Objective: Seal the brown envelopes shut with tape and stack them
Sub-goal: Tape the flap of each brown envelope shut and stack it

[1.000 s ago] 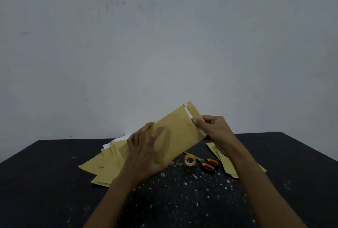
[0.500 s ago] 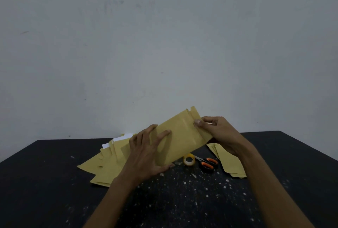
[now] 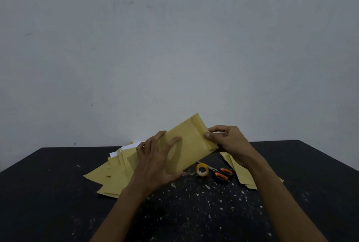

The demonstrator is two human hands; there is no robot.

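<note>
While the left hand [image 3: 157, 161] grips the flat brown paper envelope [image 3: 189, 145] mid-body above the black counter [image 3: 58, 193], the right hand [image 3: 228, 142] pinches its folded flap and should crease it flat, edges aligned, before taping.

Single view, head-worn wide-angle camera. Looks forward and slightly down from the person's side of the black counter [image 3: 58, 193]. Upper two thirds of frame: plain grey wall [image 3: 174, 47], facing the camera. Counter fills the lower third; its far edge meets the wall. Both forearms enter from the bottom edge, close to the lens. Straight lines bow slightly towards the frame edges. No second view.
</note>
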